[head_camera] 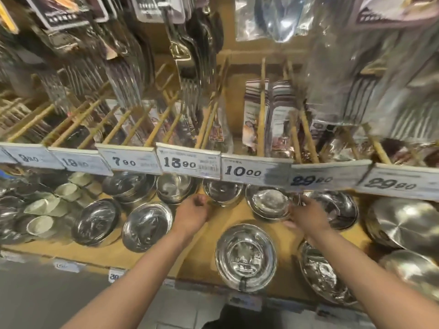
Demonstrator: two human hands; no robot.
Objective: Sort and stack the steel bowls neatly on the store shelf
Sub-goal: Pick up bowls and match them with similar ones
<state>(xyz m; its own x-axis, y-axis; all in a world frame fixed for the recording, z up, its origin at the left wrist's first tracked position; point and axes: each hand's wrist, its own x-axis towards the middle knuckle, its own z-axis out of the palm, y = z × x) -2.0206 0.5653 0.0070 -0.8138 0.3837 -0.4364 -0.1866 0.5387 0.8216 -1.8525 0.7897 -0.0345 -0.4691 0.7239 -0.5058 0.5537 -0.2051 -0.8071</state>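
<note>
Steel bowls stand in stacks along a wooden shelf (152, 255). My right hand (306, 216) grips the right edge of a stack of steel bowls (268, 203) at the back centre. My left hand (192, 213) hovers with curled fingers, holding nothing, just left of another back stack (222, 191). A wide shallow bowl (245, 256) sits at the front between my arms. Two more bowls (147, 225) (96, 220) lie to the left. A further stack (332, 207) is partly hidden behind my right hand.
Price tags (247, 170) hang on a rail right above the back row, covering part of it. Packaged cutlery hangs on pegs higher up. Small pale cups (40, 224) crowd the left end, large steel pans (406, 224) the right. The shelf's front edge (78, 263) carries labels.
</note>
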